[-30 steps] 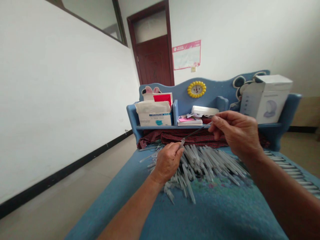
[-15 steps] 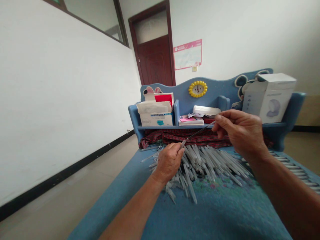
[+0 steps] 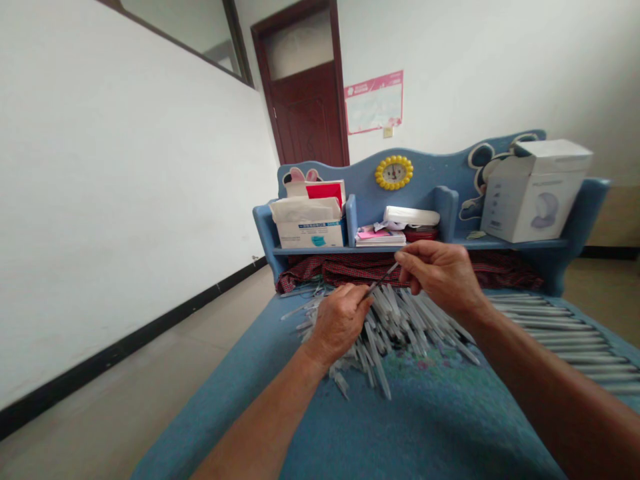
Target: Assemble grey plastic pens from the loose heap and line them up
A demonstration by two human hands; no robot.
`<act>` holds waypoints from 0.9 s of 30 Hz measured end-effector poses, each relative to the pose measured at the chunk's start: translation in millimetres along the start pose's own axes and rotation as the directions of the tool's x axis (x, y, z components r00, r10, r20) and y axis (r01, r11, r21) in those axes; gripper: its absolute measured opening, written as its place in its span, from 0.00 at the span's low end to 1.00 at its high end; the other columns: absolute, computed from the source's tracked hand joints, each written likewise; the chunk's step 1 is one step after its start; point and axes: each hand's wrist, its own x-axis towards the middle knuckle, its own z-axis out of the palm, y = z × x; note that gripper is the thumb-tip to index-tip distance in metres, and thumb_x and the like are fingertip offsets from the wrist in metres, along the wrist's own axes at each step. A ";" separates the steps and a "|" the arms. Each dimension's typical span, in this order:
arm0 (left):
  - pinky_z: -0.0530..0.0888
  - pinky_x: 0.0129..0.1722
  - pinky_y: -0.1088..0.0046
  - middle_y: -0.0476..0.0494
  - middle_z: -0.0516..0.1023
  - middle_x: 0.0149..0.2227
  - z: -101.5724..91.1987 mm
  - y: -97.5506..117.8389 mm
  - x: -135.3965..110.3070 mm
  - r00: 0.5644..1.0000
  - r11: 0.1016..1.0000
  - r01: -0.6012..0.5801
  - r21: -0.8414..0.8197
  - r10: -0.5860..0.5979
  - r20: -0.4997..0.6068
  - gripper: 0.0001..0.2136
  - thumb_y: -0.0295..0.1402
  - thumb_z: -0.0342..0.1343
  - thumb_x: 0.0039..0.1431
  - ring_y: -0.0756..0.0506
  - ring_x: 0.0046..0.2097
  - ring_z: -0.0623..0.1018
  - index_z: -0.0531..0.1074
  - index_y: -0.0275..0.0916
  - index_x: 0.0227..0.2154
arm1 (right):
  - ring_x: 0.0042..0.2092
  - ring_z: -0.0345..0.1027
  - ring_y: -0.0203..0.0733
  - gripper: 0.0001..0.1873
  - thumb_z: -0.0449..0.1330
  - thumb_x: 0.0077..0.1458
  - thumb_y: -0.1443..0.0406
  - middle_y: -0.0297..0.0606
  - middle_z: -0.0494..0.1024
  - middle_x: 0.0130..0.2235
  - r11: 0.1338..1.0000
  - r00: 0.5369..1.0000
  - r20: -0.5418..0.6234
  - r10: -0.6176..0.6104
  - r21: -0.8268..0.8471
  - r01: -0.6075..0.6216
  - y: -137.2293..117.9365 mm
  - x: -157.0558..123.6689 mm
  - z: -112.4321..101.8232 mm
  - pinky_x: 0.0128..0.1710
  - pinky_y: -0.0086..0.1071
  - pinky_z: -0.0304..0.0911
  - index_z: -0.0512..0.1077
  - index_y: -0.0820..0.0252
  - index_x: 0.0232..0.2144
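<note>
In the head view my left hand [image 3: 341, 321] is closed around the lower end of a thin, dark pen-like stick [image 3: 384, 276]. The fingers of my right hand [image 3: 440, 275] pinch its pale upper end, so the stick slants between both hands. Below them a loose pile of narrow translucent plastic sleeves [image 3: 415, 327] lies on the blue surface; my left hand hovers over or rests on its left side, I cannot tell which. Beside my right forearm, several slim grey sticks with dark ends [image 3: 560, 327] lie side by side in a row.
Behind the pile runs a blue shelf [image 3: 320, 251] holding a mask box [image 3: 310, 233], papers [image 3: 380, 240] and a large white box [image 3: 537, 200]. A dark red checked cloth [image 3: 345, 270] lies bunched under it. A white wall [image 3: 125, 167] stands to the left.
My right hand has come down and left, closer to my left hand, so less of the stick shows between them. My left hand has hardly moved. More of the row is uncovered.
</note>
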 end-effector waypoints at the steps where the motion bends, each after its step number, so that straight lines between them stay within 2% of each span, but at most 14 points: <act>1: 0.66 0.37 0.73 0.43 0.73 0.32 0.0 0.8 -0.1 1.000 1.000 0.003 -0.021 -0.003 0.006 0.09 0.32 0.46 0.59 0.47 0.37 0.72 0.71 0.38 0.36 | 0.15 0.57 0.29 0.14 0.57 0.50 0.58 0.30 0.69 0.17 0.999 1.000 0.028 -0.010 -0.032 0.011 3.1 -1.8 4.1 0.13 0.22 0.52 0.72 0.64 0.25; 3: 0.67 0.37 0.73 0.43 0.73 0.32 -0.1 2.5 0.0 1.000 0.997 0.019 -0.075 -0.018 0.005 0.09 0.33 0.46 0.59 0.47 0.37 0.72 0.71 0.38 0.35 | 0.16 0.58 0.28 0.14 0.54 0.52 0.59 0.30 0.69 0.18 0.989 0.993 0.095 -0.064 -0.125 0.076 8.4 -5.6 11.6 0.16 0.22 0.52 0.73 0.63 0.26; 7: 0.67 0.36 0.74 0.45 0.74 0.30 -1.4 5.8 1.1 0.996 0.967 0.086 -0.241 -0.092 -0.013 0.09 0.34 0.48 0.57 0.47 0.34 0.72 0.72 0.38 0.32 | 0.21 0.60 0.30 0.15 0.51 0.55 0.61 0.30 0.69 0.20 0.927 0.952 0.254 -0.169 -0.288 0.241 13.6 -11.5 19.8 0.21 0.22 0.53 0.74 0.60 0.27; 11: 0.67 0.34 0.76 0.47 0.75 0.29 -2.7 6.6 3.2 0.987 0.901 0.149 -0.408 -0.161 0.005 0.10 0.34 0.48 0.56 0.48 0.33 0.72 0.73 0.38 0.33 | 0.22 0.63 0.32 0.15 0.50 0.55 0.60 0.31 0.72 0.22 0.918 0.962 0.232 -0.141 -0.334 0.215 16.0 -11.8 18.4 0.23 0.23 0.54 0.73 0.59 0.38; 13: 0.68 0.33 0.76 0.48 0.75 0.29 -2.3 5.2 3.9 0.977 0.879 0.192 -0.435 -0.214 0.000 0.11 0.35 0.49 0.56 0.48 0.32 0.72 0.74 0.37 0.34 | 0.23 0.64 0.32 0.14 0.50 0.55 0.61 0.32 0.73 0.24 0.901 0.954 0.281 -0.110 -0.378 0.215 18.0 -10.4 16.0 0.24 0.23 0.54 0.74 0.59 0.36; 14: 0.68 0.33 0.76 0.48 0.75 0.29 -1.7 4.1 4.0 0.969 0.870 0.217 -0.443 -0.246 -0.008 0.11 0.36 0.49 0.55 0.49 0.32 0.73 0.73 0.37 0.34 | 0.24 0.64 0.32 0.14 0.50 0.54 0.62 0.33 0.74 0.24 0.880 0.938 0.338 -0.083 -0.417 0.228 19.4 -9.7 14.9 0.24 0.23 0.54 0.75 0.59 0.32; 16: 0.68 0.32 0.77 0.48 0.75 0.27 0.2 1.4 4.0 0.952 0.844 0.259 -0.469 -0.304 -0.021 0.12 0.38 0.50 0.55 0.49 0.31 0.73 0.73 0.37 0.35 | 0.25 0.65 0.33 0.12 0.52 0.51 0.64 0.33 0.74 0.24 0.814 0.876 0.483 0.018 -0.516 0.268 23.1 -8.8 13.4 0.24 0.24 0.53 0.75 0.59 0.27; 19: 0.69 0.31 0.77 0.48 0.75 0.26 3.2 -2.5 3.5 0.935 0.795 0.295 -0.530 -0.355 -0.012 0.13 0.39 0.50 0.55 0.49 0.29 0.74 0.73 0.37 0.35 | 0.27 0.67 0.34 0.09 0.55 0.46 0.68 0.33 0.76 0.25 0.669 0.717 0.658 0.230 -0.642 0.374 30.5 -10.0 13.0 0.25 0.24 0.53 0.76 0.57 0.26; 21: 0.69 0.30 0.77 0.48 0.75 0.26 4.7 -4.3 3.2 0.930 0.778 0.305 -0.550 -0.367 -0.003 0.13 0.40 0.50 0.54 0.49 0.28 0.73 0.73 0.37 0.35 | 0.29 0.70 0.36 0.10 0.56 0.42 0.70 0.33 0.78 0.26 0.604 0.639 0.699 0.322 -0.671 0.430 35.9 -12.9 13.6 0.26 0.24 0.55 0.77 0.55 0.26; 23: 0.69 0.30 0.77 0.47 0.75 0.27 5.7 -5.4 3.1 0.931 0.779 0.304 -0.548 -0.365 -0.002 0.12 0.40 0.50 0.54 0.50 0.28 0.73 0.73 0.37 0.34 | 0.30 0.71 0.39 0.10 0.56 0.41 0.71 0.35 0.78 0.26 0.567 0.622 0.695 0.361 -0.693 0.445 40.5 -16.9 14.7 0.26 0.25 0.56 0.77 0.56 0.26; 27: 0.69 0.29 0.77 0.48 0.75 0.25 7.0 -5.6 2.6 0.942 0.803 0.291 -0.519 -0.335 0.010 0.11 0.39 0.50 0.54 0.50 0.28 0.73 0.73 0.37 0.33 | 0.31 0.73 0.45 0.10 0.56 0.41 0.71 0.42 0.78 0.27 0.492 0.650 0.654 0.387 -0.743 0.455 44.5 -25.3 20.2 0.25 0.28 0.58 0.77 0.58 0.25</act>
